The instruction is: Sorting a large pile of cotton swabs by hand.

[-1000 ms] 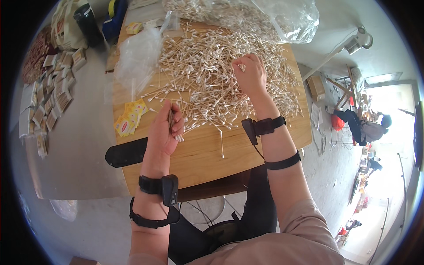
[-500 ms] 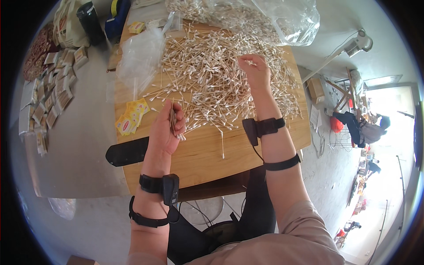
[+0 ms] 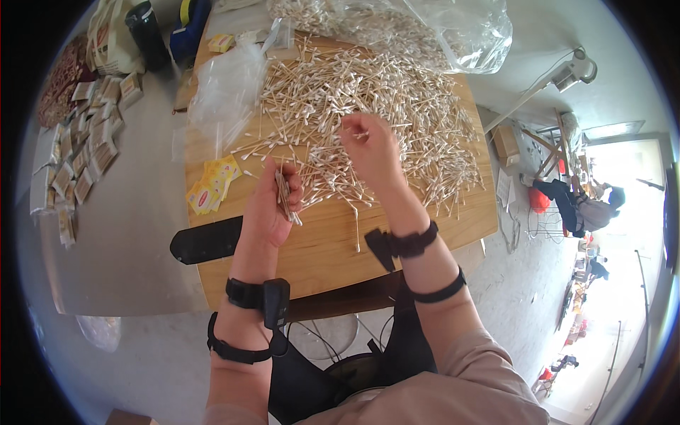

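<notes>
A wide heap of cotton swabs [image 3: 333,92] with wooden sticks and white tips spreads over the wooden table [image 3: 312,262]. Near the heap's left front edge, my left hand [image 3: 273,202] is closed round a small bundle of cotton swabs [image 3: 285,197], white tips showing at its lower end. My right hand [image 3: 375,150] is over the middle of the heap with curled fingers and thumb brought together. White swab tips show at those fingers; how many it holds is hidden. Several yellow printed cards [image 3: 212,185] lie fanned out left of my left hand.
Clear plastic bags [image 3: 227,88] lie at the table's left. A large clear bag of swabs [image 3: 397,32] stands at the back. A black strip [image 3: 205,241] juts over the left edge. Packed swab bundles [image 3: 85,156], a dark bottle [image 3: 147,35] and a tape dispenser [image 3: 188,32] are further left.
My right hand has moved left and nearer to me over the heap, toward my left hand. My left hand stays almost in place with its bundle turned slightly.
</notes>
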A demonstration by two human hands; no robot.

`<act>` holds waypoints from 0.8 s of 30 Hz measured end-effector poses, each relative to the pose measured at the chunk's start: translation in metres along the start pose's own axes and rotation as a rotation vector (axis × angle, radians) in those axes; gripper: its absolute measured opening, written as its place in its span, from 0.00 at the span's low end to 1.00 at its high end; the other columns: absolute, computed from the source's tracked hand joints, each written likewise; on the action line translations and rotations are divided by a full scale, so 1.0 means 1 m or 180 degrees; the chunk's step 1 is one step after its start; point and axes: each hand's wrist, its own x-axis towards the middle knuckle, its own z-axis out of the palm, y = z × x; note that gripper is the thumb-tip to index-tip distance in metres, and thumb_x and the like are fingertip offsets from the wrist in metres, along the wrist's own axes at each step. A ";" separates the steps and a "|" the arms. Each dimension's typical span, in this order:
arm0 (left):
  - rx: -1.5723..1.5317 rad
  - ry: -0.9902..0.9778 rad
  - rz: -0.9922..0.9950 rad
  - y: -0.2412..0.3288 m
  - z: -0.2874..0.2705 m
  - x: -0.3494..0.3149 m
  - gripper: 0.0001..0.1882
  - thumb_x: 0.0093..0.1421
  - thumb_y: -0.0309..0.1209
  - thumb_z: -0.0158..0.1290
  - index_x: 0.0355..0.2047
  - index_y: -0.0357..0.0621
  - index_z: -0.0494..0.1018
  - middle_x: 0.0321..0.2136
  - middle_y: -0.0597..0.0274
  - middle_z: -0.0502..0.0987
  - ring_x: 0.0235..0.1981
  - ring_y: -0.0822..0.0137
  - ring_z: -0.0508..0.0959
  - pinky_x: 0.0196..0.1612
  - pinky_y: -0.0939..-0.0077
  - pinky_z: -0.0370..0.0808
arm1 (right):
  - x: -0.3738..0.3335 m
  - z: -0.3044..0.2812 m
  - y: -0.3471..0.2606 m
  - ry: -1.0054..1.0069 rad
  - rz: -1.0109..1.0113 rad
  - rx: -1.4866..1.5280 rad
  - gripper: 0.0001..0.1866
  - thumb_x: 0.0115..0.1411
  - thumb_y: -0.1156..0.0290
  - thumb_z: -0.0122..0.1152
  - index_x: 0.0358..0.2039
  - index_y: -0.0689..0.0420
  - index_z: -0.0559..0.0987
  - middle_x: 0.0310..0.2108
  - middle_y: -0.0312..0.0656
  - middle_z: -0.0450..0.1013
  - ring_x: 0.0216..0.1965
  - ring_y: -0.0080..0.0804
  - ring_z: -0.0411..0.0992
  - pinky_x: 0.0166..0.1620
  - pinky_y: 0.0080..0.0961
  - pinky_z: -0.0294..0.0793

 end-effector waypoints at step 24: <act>-0.0004 -0.0358 -0.0117 0.005 -0.002 0.001 0.18 0.65 0.46 0.43 0.30 0.45 0.68 0.16 0.71 0.64 0.13 0.80 0.57 0.15 0.86 0.50 | 0.017 -0.033 -0.004 -0.0358 0.1180 0.3810 0.07 0.58 0.74 0.59 0.37 0.62 0.75 0.28 0.36 0.74 0.29 0.20 0.72 0.33 0.14 0.69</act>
